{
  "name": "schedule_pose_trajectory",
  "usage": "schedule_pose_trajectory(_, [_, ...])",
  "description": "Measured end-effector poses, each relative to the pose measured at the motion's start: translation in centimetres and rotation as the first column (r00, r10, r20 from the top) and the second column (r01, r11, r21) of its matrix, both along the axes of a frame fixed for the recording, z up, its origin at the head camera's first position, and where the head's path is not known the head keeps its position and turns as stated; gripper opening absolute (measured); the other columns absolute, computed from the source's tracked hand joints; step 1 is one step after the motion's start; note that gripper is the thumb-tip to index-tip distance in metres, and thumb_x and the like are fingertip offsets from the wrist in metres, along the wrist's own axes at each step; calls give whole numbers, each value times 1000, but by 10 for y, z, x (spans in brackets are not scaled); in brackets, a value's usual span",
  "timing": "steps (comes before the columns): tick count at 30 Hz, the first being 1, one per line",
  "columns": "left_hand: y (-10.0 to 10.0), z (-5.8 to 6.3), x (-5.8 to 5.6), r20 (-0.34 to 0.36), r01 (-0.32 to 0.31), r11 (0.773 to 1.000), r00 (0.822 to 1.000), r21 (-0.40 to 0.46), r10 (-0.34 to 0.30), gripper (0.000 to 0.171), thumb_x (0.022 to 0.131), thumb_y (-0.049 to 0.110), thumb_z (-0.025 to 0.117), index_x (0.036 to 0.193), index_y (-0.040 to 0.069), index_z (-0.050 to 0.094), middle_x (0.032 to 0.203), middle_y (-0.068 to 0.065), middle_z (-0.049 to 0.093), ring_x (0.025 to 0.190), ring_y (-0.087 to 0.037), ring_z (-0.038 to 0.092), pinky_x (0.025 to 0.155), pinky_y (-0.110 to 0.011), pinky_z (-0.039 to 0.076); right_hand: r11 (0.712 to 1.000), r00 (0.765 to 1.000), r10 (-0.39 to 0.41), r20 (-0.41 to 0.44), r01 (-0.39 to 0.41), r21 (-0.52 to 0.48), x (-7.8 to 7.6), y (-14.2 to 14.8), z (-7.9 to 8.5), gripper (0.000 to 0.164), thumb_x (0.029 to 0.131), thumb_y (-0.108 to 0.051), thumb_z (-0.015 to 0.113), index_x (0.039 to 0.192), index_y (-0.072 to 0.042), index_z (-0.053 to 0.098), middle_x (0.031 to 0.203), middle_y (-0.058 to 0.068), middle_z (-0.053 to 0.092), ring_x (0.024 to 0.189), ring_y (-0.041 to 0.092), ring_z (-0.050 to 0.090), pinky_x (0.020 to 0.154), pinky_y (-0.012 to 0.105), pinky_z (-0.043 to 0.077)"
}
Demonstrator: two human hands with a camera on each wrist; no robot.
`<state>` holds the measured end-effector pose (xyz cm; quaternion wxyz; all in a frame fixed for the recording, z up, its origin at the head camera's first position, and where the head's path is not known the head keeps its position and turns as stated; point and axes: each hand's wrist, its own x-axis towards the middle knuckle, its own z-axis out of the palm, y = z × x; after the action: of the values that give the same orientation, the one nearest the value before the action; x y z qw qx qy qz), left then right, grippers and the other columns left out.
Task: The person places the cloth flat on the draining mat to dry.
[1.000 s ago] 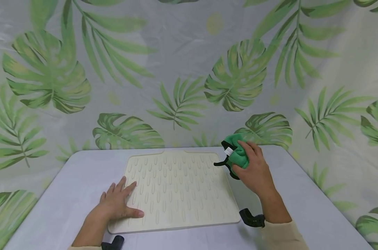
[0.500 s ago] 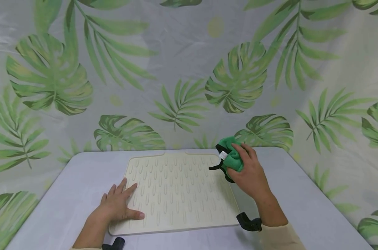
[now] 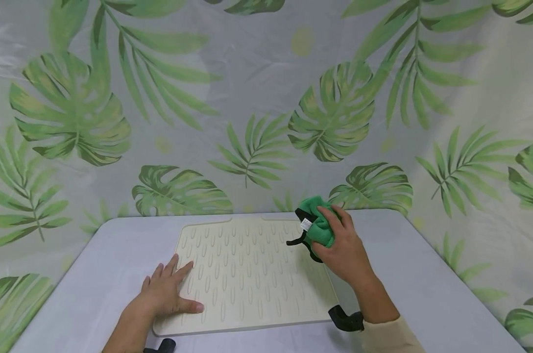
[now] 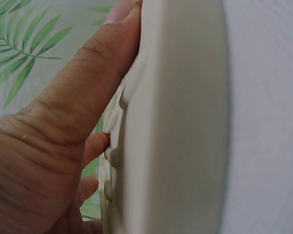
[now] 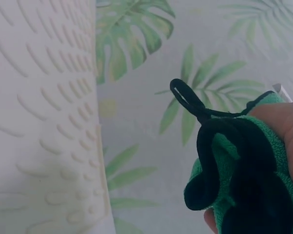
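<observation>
A cream-coloured mat [image 3: 249, 274] with rows of raised oblong ridges lies flat on the table. My left hand [image 3: 165, 294] rests on its left side with fingers spread, the thumb lying over the ridges. In the left wrist view, the thumb [image 4: 83, 87] presses along the mat's face near its thick edge [image 4: 190, 122]. Bunched in my right hand [image 3: 346, 252] is a green cloth [image 3: 323, 230] with black trim, a black hanging loop and a white label. The right hand grips it above the mat's far right part; the right wrist view shows the cloth [image 5: 254, 146] apart from the mat.
A white-covered table [image 3: 121, 245] carries the mat. Behind it hangs a pale curtain [image 3: 257, 63] printed with green leaves. Black wrist mounts [image 3: 346, 318] sit on both forearms, the right one close to the mat's near right corner.
My right hand has moved left and slightly nearer with the green cloth, from beyond the mat's right edge to over it. The left hand stays in place on the mat.
</observation>
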<state>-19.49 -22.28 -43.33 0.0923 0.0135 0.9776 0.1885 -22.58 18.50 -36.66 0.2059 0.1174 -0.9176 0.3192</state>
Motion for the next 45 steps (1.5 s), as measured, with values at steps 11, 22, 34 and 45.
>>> schedule_pose_trajectory(11, [0, 1, 1, -2, 7, 1000, 1000, 1, -7, 131, 52, 73, 86, 158, 13, 39, 168, -30, 11, 148, -66, 11, 114, -82, 12, 1000, 1000, 23, -15, -23, -13, 1, -6, 0, 79, 86, -16, 75, 157, -27, 40, 165, 10, 24, 105, 33, 60, 74, 39, 51])
schedule_pose_trajectory(22, [0, 0, 1, 2, 16, 1000, 1000, -3, -16, 130, 53, 73, 86, 158, 13, 39, 167, -31, 11, 147, -66, 12, 113, -82, 13, 999, 1000, 20, -20, -20, -29, 3, -12, -4, 81, 85, -15, 75, 156, -30, 39, 162, 12, 23, 96, 32, 60, 69, 37, 52])
schedule_pose_trajectory(34, [-1, -1, 1, -14, 29, 1000, 999, -8, -29, 129, 54, 74, 85, 158, 12, 39, 167, -31, 13, 147, -67, 12, 112, -83, 14, 998, 999, 40, -32, -41, -44, 6, -21, -7, 86, 82, -11, 77, 156, -30, 38, 161, 14, 19, 94, 33, 62, 69, 37, 52])
schedule_pose_trajectory(45, [-1, -2, 0, -9, 20, 1000, 1000, -20, -20, 131, 53, 75, 85, 158, 13, 38, 167, -31, 14, 147, -67, 13, 112, -83, 14, 996, 999, 36, -16, -37, -75, 6, -32, -15, 92, 80, -11, 79, 158, -29, 33, 152, 14, 20, 106, 38, 58, 78, 46, 54])
